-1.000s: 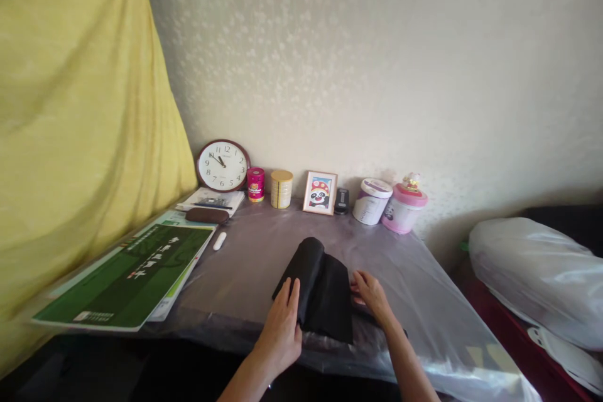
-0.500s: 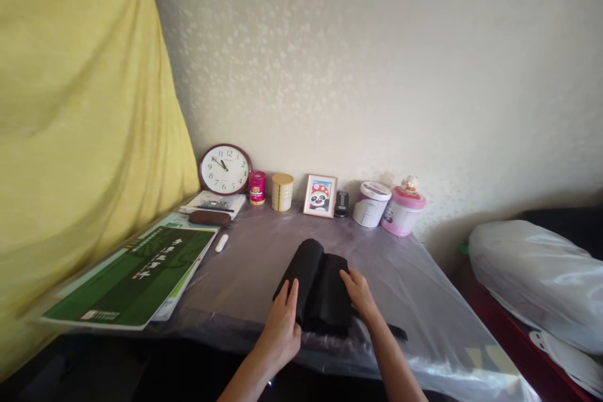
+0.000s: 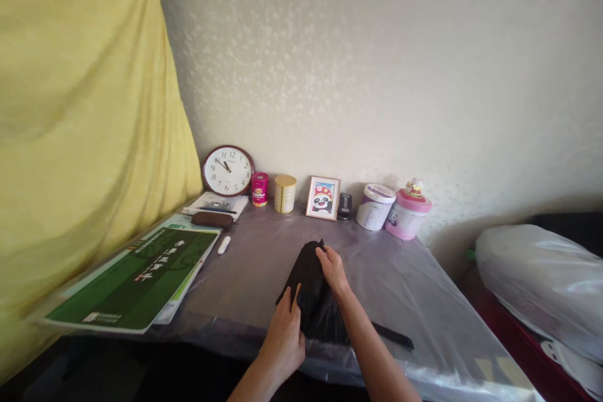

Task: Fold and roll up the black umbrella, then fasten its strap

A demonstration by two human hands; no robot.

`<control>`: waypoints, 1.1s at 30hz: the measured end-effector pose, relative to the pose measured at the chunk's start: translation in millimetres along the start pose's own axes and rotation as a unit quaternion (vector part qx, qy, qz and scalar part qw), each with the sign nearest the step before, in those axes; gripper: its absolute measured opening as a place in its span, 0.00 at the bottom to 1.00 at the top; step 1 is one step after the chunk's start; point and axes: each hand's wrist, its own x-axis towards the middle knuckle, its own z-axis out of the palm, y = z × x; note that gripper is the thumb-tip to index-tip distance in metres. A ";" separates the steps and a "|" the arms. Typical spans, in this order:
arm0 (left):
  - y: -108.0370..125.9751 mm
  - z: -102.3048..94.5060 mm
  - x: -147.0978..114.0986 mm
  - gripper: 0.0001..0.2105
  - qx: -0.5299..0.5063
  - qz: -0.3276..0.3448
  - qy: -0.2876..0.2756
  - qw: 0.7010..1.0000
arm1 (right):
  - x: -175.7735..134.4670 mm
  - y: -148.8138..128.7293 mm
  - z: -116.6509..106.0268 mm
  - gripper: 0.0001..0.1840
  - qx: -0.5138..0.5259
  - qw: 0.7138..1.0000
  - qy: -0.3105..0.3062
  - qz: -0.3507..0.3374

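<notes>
A black folded cloth bundle (image 3: pixel 304 279) lies near the table's front edge, its kind not clear from the view. My left hand (image 3: pixel 285 333) grips its near left side, thumb and fingers closed around the fabric. My right hand (image 3: pixel 332 269) pinches the far upper edge of the same cloth, and the right forearm covers part of the bundle. From under that forearm a black strap (image 3: pixel 393 335) sticks out to the right along the table.
Green books (image 3: pixel 136 276) lie at the left, beside a brown case (image 3: pixel 211 220) and a small white stick (image 3: pixel 224 245). Along the wall stand a clock (image 3: pixel 228 169), several tins and tubs, and a framed panda picture (image 3: pixel 323 198). A plastic-covered table (image 3: pixel 254 264) lies underneath.
My right hand has moved up and left from the bundle's right side to its far edge, folding the right part over leftward. My left hand stays on the near left side.
</notes>
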 end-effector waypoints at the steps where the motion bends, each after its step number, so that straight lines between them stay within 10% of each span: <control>1: -0.3 0.1 -0.2 0.36 0.007 0.000 -0.004 1.000 | 1.9 2.3 4.5 0.18 -0.009 1.000 0.003 -0.002; 15: -23.0 15.5 -15.0 0.27 -0.012 0.018 0.085 0.996 | 4.9 10.3 23.0 0.18 -0.034 0.989 -0.107 0.099; 20: -17.3 8.5 -25.9 0.21 0.009 0.014 0.168 0.986 | -3.5 1.4 21.4 0.13 -0.094 0.984 -0.153 0.015; 33: -4.2 0.5 -2.1 0.37 0.033 0.065 0.018 0.997 | -29.9 2.2 1.1 0.12 -0.224 0.920 -0.157 -0.281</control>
